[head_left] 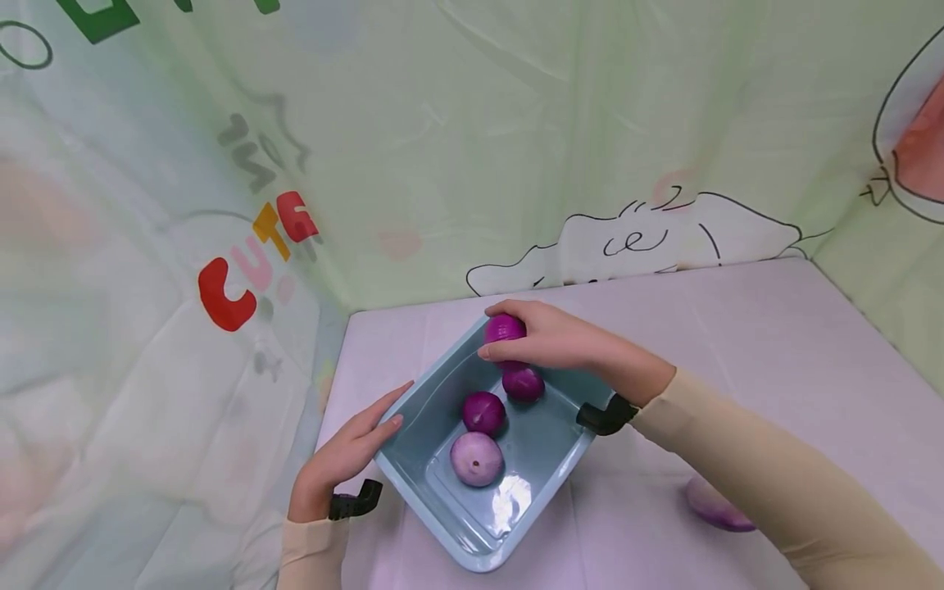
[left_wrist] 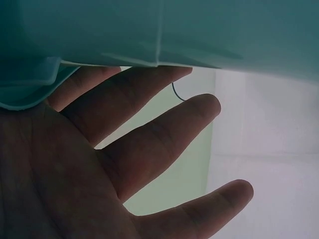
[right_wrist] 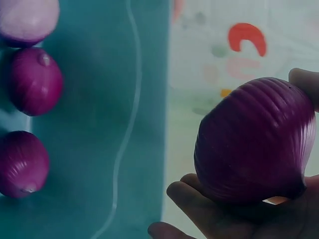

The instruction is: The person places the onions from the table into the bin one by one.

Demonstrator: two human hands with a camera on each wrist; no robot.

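Observation:
My right hand holds a large red onion between thumb and fingers, over the far end of a light blue plastic basin. In the right wrist view the onion shows ribbed, shiny purple skin. Inside the basin lie two smaller red onions and a pale purple round vegetable with a small brown spot. At the basin's left side, my left hand grips the rim, thumb over the edge and fingers outside. Its fingers are spread below the rim in the left wrist view.
Another pale purple vegetable lies on the white-covered table, partly hidden by the right sleeve. Printed cloth walls stand behind the table and to its left and right. Black camera mounts sit on both wrists.

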